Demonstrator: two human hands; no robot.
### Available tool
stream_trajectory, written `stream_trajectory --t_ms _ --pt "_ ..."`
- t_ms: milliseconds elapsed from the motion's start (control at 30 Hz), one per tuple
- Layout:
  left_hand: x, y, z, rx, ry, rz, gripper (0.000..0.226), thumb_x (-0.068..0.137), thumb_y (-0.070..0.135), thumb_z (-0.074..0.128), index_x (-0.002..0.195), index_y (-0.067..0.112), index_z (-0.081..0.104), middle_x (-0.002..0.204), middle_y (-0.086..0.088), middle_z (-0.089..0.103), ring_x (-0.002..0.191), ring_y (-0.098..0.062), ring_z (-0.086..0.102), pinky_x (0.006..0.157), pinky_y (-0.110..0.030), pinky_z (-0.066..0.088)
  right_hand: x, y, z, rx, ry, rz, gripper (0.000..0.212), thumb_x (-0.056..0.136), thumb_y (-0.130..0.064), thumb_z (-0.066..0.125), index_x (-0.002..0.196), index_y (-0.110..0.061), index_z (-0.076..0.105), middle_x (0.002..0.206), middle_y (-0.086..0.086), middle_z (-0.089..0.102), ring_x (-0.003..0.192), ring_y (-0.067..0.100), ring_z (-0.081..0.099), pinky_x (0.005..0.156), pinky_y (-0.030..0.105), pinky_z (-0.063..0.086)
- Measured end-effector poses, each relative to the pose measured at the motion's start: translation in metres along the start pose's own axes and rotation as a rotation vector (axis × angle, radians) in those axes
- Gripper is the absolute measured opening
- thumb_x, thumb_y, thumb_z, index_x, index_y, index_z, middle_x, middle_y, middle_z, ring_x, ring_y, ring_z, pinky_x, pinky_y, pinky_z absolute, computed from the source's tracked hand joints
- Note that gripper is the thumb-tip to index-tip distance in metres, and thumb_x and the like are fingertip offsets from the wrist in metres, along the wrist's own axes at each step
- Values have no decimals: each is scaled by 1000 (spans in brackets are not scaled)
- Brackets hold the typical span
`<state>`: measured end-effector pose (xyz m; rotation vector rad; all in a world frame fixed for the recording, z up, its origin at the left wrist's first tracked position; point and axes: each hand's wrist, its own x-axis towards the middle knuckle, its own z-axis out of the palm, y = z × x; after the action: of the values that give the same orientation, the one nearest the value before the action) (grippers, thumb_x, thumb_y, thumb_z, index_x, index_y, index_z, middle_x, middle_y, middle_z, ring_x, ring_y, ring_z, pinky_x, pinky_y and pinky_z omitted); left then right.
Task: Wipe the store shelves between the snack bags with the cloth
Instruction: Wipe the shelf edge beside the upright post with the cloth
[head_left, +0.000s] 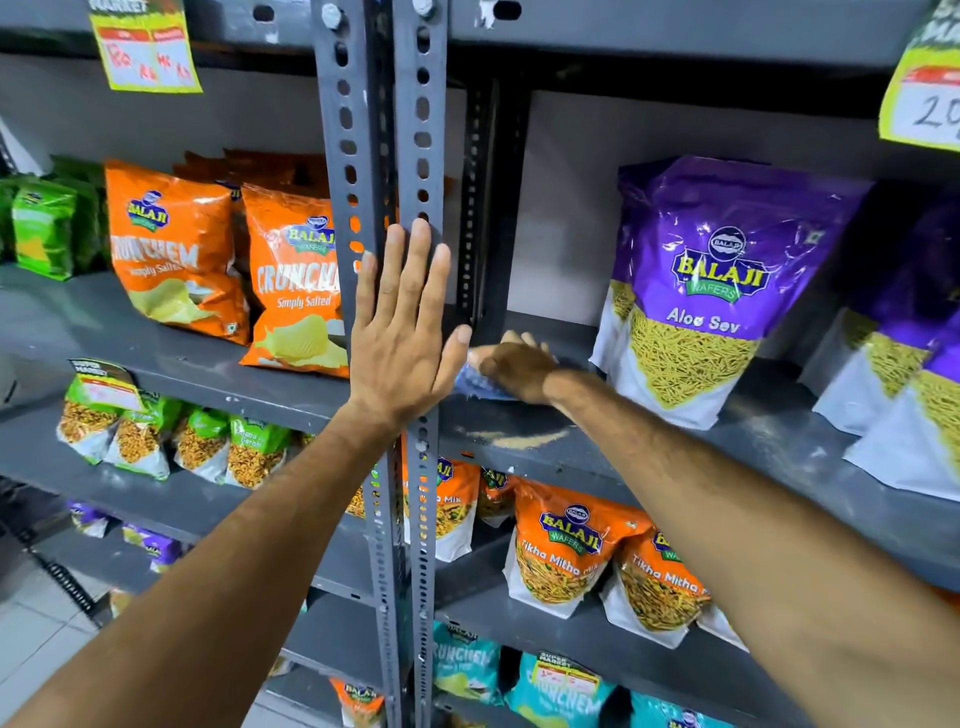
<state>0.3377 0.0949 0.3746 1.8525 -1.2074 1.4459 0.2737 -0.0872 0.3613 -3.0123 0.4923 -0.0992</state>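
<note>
Left hand (402, 332) lay flat, fingers spread and gripping nothing, palm against the two grey slotted uprights (382, 156) at centre frame. Right hand (511, 366), just right of centre, pressed down on a blue cloth (475, 387), fingers closed over it, on the grey shelf (597, 447). Cloth sat at the shelf's left end, close beside the uprights; only its near edge showed under the hand. A streak of pale crumbs (519, 440) lay on the shelf below the cloth, toward the front lip. Purple Aloo Sev bag (711, 291) stood upright on the same shelf, right of the hand, apart from it. Orange Crunchem bags (228, 270) stood at left of frame on the neighbouring shelf.
</note>
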Motion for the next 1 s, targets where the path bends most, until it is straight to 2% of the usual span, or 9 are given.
stream_trajectory --t_ms 100,200,367,533,633,700,800,933,1000 --pt "2 0 2 -5 6 0 70 103 40 32 158 0 19 164 -28 22 155 -33 4 127 -55 5 -5 -1 14 -75 32 -81 53 102 -57 14 132 -39 53 104 9 47 102 28 43 87 46 31" --pt "1 -2 2 -1 7 -9 70 103 40 33 158 0 19 163 -30 23 155 -37 8 127 -56 7 -17 -6 11 -69 63 -167 53 99 -68 11 133 -51 48 97 5 46 96 25 44 88 45 35" --pt "-2 0 -2 1 -33 -17 70 104 40 33 158 0 18 164 -29 21 156 -37 8 127 -56 7 -47 -1 17 -28 24 -247 47 102 -62 20 138 -48 48 96 -1 46 95 19 39 85 41 31" --pt "-1 4 -7 3 -75 -27 69 104 41 31 159 1 17 165 -28 18 155 -43 14 127 -58 10 -83 7 19 41 -28 -282 41 103 -55 29 115 -37 64 110 0 54 109 20 43 98 43 30" --pt "-3 6 -9 0 -90 -17 70 105 42 32 159 1 17 166 -27 17 156 -40 9 127 -58 10 -89 14 10 202 -21 -191 34 104 -49 33 84 -40 58 107 4 55 109 23 44 98 44 31" --pt "-2 5 -10 11 -95 -23 70 105 42 32 159 1 17 166 -27 17 156 -35 3 127 -57 8 -74 13 -2 244 59 -114 37 105 -50 33 80 -38 58 100 4 54 103 22 45 95 44 35" --pt "-2 3 -12 18 -100 -34 71 105 43 32 160 2 14 166 -27 16 156 -32 1 128 -55 7 -47 4 -7 185 110 -127 50 100 -66 22 86 -37 61 88 2 52 92 23 50 82 43 40" --pt "0 2 -12 5 -117 -27 71 105 43 31 160 2 12 166 -27 15 156 -40 9 127 -58 10 -27 -6 5 45 16 -101 50 101 -64 19 125 -46 60 119 13 54 123 33 45 93 47 33" --pt "-6 3 -11 -4 -134 -37 71 105 43 31 160 2 12 166 -28 14 156 -42 10 126 -60 11 -34 -4 8 24 21 -134 48 102 -61 20 135 -47 52 108 5 49 119 30 44 89 44 28"
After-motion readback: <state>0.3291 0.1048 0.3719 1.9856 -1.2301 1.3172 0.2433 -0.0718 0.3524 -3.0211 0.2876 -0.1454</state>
